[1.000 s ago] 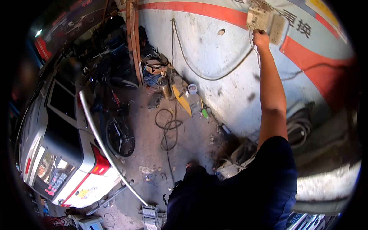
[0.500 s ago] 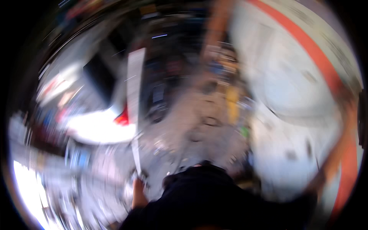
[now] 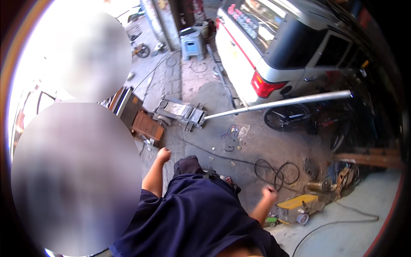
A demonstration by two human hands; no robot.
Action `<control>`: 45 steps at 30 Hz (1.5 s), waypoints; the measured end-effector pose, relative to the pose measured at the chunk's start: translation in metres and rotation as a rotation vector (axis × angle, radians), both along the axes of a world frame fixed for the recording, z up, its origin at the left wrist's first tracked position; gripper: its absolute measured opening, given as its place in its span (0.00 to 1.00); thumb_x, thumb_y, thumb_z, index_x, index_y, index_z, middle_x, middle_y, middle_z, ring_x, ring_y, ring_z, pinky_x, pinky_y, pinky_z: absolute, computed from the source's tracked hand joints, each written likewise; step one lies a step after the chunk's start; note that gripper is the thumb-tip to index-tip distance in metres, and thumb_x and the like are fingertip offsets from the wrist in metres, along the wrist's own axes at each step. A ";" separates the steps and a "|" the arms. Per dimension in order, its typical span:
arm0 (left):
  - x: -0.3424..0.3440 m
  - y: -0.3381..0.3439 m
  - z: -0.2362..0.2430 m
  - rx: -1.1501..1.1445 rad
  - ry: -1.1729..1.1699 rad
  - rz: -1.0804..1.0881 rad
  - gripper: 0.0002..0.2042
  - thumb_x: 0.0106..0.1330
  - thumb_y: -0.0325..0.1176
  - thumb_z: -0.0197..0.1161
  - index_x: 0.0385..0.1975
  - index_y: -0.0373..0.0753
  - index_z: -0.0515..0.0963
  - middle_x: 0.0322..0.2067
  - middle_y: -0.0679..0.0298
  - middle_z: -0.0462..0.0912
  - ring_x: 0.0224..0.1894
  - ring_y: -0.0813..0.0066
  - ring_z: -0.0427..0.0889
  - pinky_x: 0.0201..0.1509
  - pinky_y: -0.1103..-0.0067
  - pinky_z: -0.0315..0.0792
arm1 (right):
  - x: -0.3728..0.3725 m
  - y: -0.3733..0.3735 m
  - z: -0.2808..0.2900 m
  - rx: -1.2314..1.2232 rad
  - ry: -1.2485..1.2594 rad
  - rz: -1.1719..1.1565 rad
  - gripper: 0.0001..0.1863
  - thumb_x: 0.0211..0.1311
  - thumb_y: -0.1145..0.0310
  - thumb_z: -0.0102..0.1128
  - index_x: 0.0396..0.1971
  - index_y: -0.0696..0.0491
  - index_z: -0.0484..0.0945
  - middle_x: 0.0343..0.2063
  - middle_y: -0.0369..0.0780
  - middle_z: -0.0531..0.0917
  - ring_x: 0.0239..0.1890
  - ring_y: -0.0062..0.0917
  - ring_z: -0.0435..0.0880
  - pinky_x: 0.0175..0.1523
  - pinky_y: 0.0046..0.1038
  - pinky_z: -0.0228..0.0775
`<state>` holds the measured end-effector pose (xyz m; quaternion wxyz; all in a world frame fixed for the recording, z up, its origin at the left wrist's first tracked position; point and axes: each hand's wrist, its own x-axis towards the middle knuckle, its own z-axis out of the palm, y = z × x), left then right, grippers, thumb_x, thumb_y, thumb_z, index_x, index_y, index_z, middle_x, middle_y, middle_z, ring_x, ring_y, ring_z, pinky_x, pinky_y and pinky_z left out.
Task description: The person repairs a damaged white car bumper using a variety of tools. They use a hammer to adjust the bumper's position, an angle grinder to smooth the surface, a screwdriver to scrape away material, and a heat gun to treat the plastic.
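Note:
My left hand [image 3: 164,154] hangs out beside my dark shirt, its fingers curled in, with nothing visible in them. On the floor just beyond it stands a grey floor jack [image 3: 184,112], whose long silver handle [image 3: 278,103] slants up to the right. Low on my other side is my right hand [image 3: 269,193], fingers also curled and seemingly holding nothing. A yellow-topped grey device with a wheel [image 3: 299,206] lies closest to it. Loops of black cable [image 3: 278,171] are on the floor just past that hand.
A white car [image 3: 257,64] with a red stripe stands at the far right, a bicycle [image 3: 287,116] near its rear. A blue stool [image 3: 192,44] is at the back. Brown boxes [image 3: 147,125] sit left of the jack. A pale panel [image 3: 355,218] fills the lower right.
My view has swung round from a pale, red-striped surface on the right to the jack and white car. The earlier frame is heavily blurred. Both hands now show clearly.

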<state>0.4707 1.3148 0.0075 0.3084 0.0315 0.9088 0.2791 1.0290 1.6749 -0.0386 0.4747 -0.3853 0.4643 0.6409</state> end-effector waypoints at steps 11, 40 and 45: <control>0.157 -0.392 -0.056 0.722 0.075 1.792 0.05 0.61 0.34 0.52 0.30 0.42 0.69 0.16 0.64 0.66 0.14 0.71 0.66 0.15 0.72 0.61 | -0.507 -0.113 0.149 1.102 -0.002 2.177 0.06 0.61 0.70 0.56 0.39 0.49 0.76 0.24 0.36 0.77 0.11 0.15 0.58 0.18 0.23 0.56; 0.097 -0.488 0.012 0.179 -0.043 2.005 0.08 0.64 0.30 0.54 0.37 0.34 0.74 0.23 0.62 0.78 0.19 0.74 0.76 0.20 0.75 0.70 | -0.888 -0.570 0.142 2.737 0.748 2.721 0.14 0.62 0.69 0.58 0.44 0.62 0.75 0.31 0.42 0.83 0.32 0.20 0.82 0.37 0.25 0.75; 0.194 -0.441 -0.041 0.349 -0.449 2.558 0.06 0.61 0.28 0.46 0.32 0.37 0.71 0.18 0.58 0.71 0.15 0.68 0.71 0.17 0.70 0.65 | -0.892 -0.632 0.165 2.293 0.719 3.034 0.15 0.62 0.66 0.58 0.44 0.59 0.77 0.35 0.41 0.84 0.37 0.25 0.82 0.45 0.28 0.74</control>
